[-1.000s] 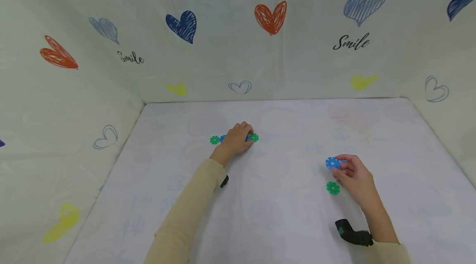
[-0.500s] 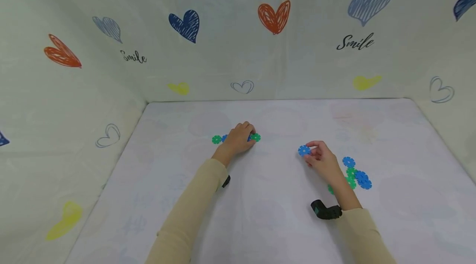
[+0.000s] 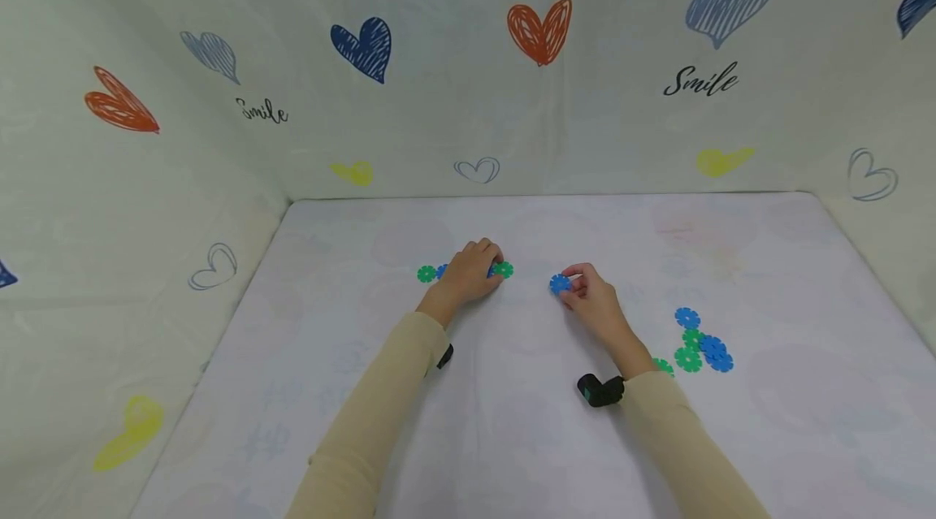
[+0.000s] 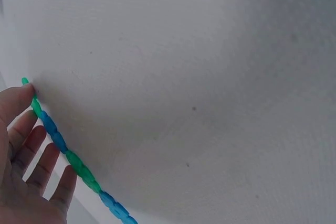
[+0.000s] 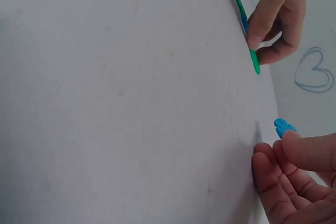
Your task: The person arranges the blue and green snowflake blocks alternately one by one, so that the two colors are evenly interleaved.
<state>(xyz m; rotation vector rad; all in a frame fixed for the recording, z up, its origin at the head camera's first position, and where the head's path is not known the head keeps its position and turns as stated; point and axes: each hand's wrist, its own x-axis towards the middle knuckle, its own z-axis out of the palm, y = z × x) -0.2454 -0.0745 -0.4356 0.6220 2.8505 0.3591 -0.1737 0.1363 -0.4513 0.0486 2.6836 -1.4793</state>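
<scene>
At the table's left-centre lies a row of green and blue notched plastic discs point(image 3: 426, 274), joined edge to edge. My left hand point(image 3: 468, 274) covers its middle and grips it near the right end, with the thumb by the end green disc point(image 3: 504, 270). In the left wrist view the row point(image 4: 81, 171) runs diagonally between thumb and fingertips. To the right of the row, my right hand point(image 3: 598, 306) pinches a single blue disc point(image 3: 559, 284) between thumb and fingers. The right wrist view has that blue disc point(image 5: 283, 126) apart from the row.
Loose discs lie at the right: a blue disc point(image 3: 687, 318), green discs point(image 3: 688, 359) and overlapping blue discs point(image 3: 715, 352). Another green disc point(image 3: 663, 365) is partly hidden by the right sleeve. Heart-printed cloth walls point(image 3: 607, 113) stand behind and beside the white table point(image 3: 512, 421).
My right hand has carried the blue disc leftward from the loose discs towards the row, uncovering those discs. My left hand has stayed on the row.
</scene>
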